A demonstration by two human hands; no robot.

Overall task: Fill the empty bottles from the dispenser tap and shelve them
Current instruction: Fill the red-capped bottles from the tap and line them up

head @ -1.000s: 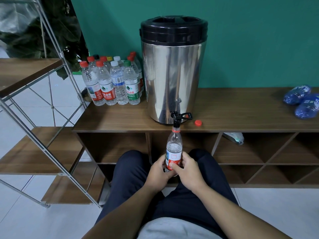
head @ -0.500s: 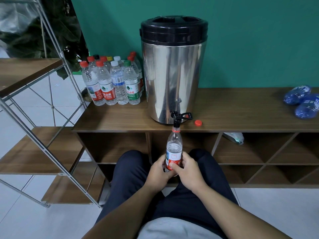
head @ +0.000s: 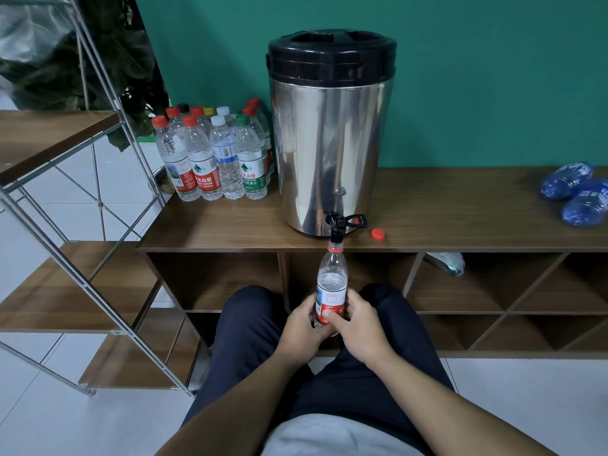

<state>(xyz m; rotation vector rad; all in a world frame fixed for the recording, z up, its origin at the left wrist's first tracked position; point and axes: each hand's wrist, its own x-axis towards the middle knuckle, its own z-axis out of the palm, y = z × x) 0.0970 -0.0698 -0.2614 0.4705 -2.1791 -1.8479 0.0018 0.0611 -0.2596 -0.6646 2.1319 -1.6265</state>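
A steel dispenser [head: 330,133] with a black lid stands on the wooden cabinet top [head: 444,212]. Its black tap [head: 338,225] points down into the open neck of a clear bottle [head: 331,284] with a red label. My left hand [head: 301,327] and my right hand [head: 360,327] both grip the bottle's lower half and hold it upright under the tap. Water fills the bottle to about its shoulder. The bottle's red cap [head: 377,234] lies on the cabinet top just right of the tap.
Several capped bottles [head: 217,156] stand left of the dispenser. Crushed blue bottles [head: 575,195] lie at the far right. A clear bottle [head: 447,261] lies in an upper cubby. A metal-framed wooden shelf rack [head: 82,284] stands at the left. My knees are below the cabinet.
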